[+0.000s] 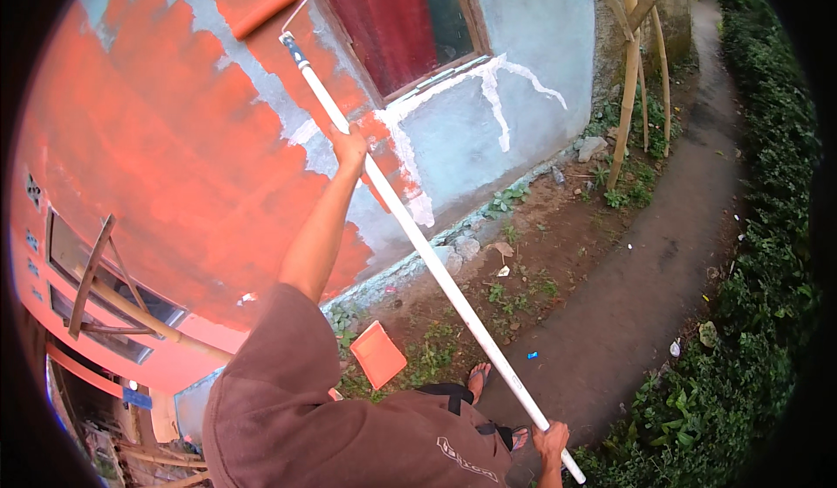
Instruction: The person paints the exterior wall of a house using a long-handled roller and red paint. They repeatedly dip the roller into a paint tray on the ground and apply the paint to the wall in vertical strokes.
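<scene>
We are mid-stroke, our left hand [350,148] and right hand [551,442] both clenched around the long white extension pole [418,237], pressing the orange-soaked paint roller [266,12] at upper left against the half-painted grey plaster wall [488,131]; next likely needs steady pressure across bare patches.

Orange roller [266,10] on tilted white pole [418,240]
</scene>
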{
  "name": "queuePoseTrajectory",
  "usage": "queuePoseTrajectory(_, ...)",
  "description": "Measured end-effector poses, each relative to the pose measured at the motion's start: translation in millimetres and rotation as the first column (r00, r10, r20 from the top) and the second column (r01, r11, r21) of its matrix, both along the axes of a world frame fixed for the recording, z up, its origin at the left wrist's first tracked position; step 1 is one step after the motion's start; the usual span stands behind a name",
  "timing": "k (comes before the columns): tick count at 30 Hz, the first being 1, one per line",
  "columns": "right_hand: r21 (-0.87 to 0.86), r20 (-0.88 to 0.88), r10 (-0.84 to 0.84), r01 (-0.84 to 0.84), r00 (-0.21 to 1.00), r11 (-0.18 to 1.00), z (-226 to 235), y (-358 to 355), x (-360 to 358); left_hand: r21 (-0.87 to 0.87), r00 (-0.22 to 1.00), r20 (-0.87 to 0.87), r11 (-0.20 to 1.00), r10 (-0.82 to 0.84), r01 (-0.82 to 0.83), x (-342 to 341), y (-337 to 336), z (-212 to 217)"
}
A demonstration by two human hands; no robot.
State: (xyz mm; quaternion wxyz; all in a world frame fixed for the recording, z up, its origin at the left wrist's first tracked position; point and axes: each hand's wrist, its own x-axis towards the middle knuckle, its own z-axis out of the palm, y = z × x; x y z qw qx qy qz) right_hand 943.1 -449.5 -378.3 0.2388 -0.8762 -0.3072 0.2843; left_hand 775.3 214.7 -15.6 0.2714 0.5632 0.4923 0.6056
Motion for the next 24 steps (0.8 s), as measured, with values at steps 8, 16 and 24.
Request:
queuePoseTrajectory(8,-0.146,-0.037,-0.044,0.038,0.998,0.988,-47,-96,-22,-0.270,0.991,-0.122,0.959,0.054,-0.086,4,-51,-114)
queuePoseTrajectory(16,-0.120,0.011,-0.026,0.027,1.000,0.992,-61,-74,-3,-0.092,1.000,-0.006,0.996,0.000,0.000,1,-31,-86)
queuePoseTrajectory(24,-0.015,-0.005,-0.051,0.051,0.999,0.999,-29,14,-44,-0.044,0.999,-0.014,0.998,-0.038,0.038,-5,3,21)
